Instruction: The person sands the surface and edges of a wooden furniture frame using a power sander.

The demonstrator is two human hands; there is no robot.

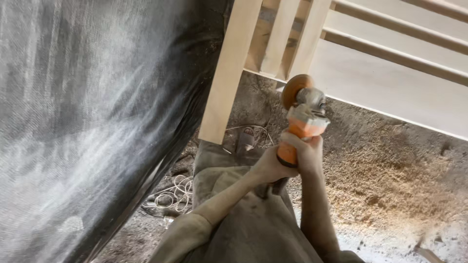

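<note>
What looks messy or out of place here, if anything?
Sawdust lies thick on the ground beside the wooden frame, and a white cord lies in loose loops on the ground near the person's leg. Both hands, left and right, hold the orange grinder. Nothing looks broken.

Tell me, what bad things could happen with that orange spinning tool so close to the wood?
The sanding disc of the orange grinder sits right by a pale wooden slat; tilted, it might gouge it. Both hands, left hand and right hand, are bare, near the disc. The white cord coiled on the sawdust floor could snag a foot.
</note>
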